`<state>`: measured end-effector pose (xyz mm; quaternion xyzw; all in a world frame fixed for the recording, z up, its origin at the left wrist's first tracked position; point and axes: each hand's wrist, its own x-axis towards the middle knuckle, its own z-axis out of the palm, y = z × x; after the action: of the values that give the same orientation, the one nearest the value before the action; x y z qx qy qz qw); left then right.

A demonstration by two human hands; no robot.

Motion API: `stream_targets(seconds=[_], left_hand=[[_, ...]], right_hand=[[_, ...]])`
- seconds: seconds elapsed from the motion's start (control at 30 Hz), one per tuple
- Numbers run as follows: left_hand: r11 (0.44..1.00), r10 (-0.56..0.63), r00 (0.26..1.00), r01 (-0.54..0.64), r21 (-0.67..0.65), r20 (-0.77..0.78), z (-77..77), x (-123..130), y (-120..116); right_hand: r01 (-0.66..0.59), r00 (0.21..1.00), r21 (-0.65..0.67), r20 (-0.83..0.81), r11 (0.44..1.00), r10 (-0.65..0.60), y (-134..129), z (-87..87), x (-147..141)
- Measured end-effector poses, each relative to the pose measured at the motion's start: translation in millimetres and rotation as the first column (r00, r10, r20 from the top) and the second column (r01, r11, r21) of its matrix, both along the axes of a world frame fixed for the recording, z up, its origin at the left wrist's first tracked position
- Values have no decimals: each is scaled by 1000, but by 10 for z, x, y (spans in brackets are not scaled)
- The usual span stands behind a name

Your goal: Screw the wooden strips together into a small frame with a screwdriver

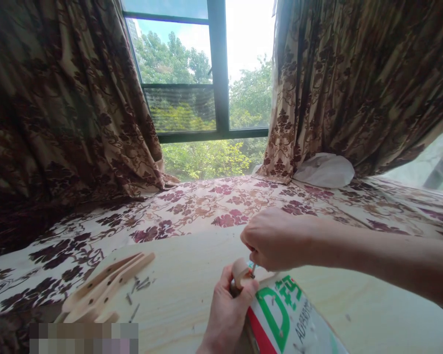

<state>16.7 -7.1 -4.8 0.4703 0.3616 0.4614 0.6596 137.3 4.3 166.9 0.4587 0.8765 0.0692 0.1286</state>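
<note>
My left hand [231, 307] is closed round a pale, curved wooden piece [240, 271], thumb over its near side. Above it, my right hand [268, 238] makes a fist on a thin metal tool [254, 268], whose shaft reaches down to the wooden piece. Most of that tool is hidden in the fist, so its kind does not show. Under the hands lies a white, green and red printed box [280, 314] with a large letter D. Several slotted or drilled wooden parts [109, 282] lie at the left, with several small metal screws [142, 284] beside them.
A pale wooden board [170, 275] lies on a floral cloth [206, 206]. Patterned curtains [77, 98] hang on both sides of a window [217, 73]. A white plastic bag [325, 169] rests by the right curtain. A blurred patch covers the lower left.
</note>
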Motion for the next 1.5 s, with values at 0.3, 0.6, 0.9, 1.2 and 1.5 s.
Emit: stream_targets(seconds=[0.3,0.6,0.9,1.2,1.5], left_hand=[[999,42,998,-41,21,-51,-121,-17,66],[999,48,997,-46,24,-65,-292,-12,144],[998,60,995,-58,23,-74,-343,-7,160],[997,71,993,-68,38,-92,-312,-22,161],[996,91,992,-89,31,-84,-294,-2,151]], right_hand=[[-111,994,-2,23,994,111,-46,48,64],[-39,999,-17,-13,999,39,1,37,90],[-164,982,-44,-106,986,158,-27,12,155],[-78,984,17,-162,997,79,1,-10,193],[-106,974,16,-197,994,107,1,-12,197]])
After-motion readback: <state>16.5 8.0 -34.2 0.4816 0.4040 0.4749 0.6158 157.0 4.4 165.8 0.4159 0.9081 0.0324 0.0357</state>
